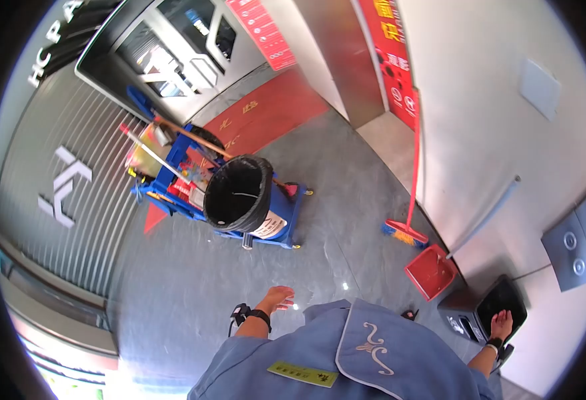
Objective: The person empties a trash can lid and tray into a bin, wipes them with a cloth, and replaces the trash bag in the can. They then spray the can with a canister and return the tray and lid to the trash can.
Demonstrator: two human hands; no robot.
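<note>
My left hand (pixel 279 298) hangs in the air over the grey floor, with its fingers apart and nothing in it. To the right, my right hand (pixel 501 325) is over the opening of a black bin (pixel 461 313) by the wall; whether it touches the bin I cannot tell. Its fingers look slightly spread, and no object shows in it. A red dustpan (pixel 431 272) with a long pale handle leans at the wall beside the bin. Next to it stands a broom (pixel 406 233) with a red stick and blue and orange bristles.
A blue cleaning cart (pixel 293 227) carries a bin lined with a black bag (pixel 239 192) and several long-handled tools. Behind it a red mat (pixel 266 110) lies before glass doors (pixel 173 63). Ribbed panelling (pixel 59 180) is at left, a pale wall (pixel 479 147) at right.
</note>
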